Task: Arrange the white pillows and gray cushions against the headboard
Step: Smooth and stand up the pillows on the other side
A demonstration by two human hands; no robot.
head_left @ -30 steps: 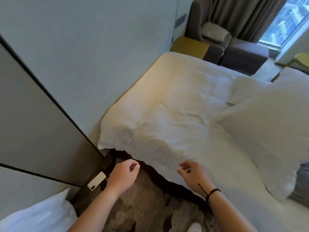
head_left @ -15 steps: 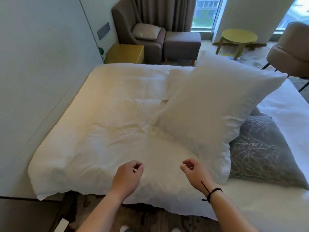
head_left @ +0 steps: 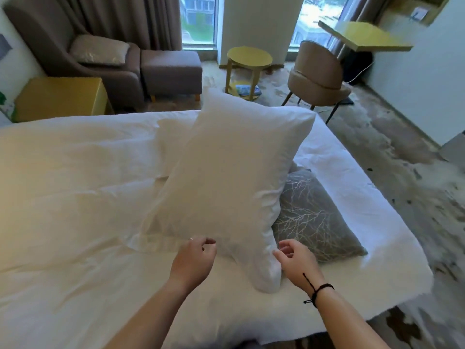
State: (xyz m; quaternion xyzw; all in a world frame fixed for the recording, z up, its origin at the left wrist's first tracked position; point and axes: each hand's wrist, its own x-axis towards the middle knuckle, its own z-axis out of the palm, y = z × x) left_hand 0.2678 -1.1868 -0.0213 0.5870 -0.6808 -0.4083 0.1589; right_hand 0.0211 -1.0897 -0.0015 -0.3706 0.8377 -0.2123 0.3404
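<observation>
A large white pillow (head_left: pixel 234 172) lies across the middle of the bed (head_left: pixel 63 185), leaning partly on a gray cushion (head_left: pixel 312 215) with a pale branch pattern to its right. A second white pillow (head_left: pixel 171 137) peeks out behind it. My left hand (head_left: pixel 193 260) hovers at the pillow's near edge, fingers loosely curled and holding nothing. At the pillow's near right corner is my right hand (head_left: pixel 294 260), which has a black wrist cord; its fingertips are close to or just touching the fabric, and nothing is gripped. No headboard is in view.
Beyond the bed stand a brown armchair (head_left: pixel 75 54) with a cushion, a footstool (head_left: pixel 171 69), a yellow nightstand (head_left: pixel 60 96), a round yellow side table (head_left: pixel 249 59), a tan chair (head_left: pixel 317 76) and a yellow desk (head_left: pixel 364 36). Patterned carpet lies to the right.
The view swung right from the wall to the bed's middle. Both hands moved forward to the white pillow's near edge; the pillow and cushion lie as before.
</observation>
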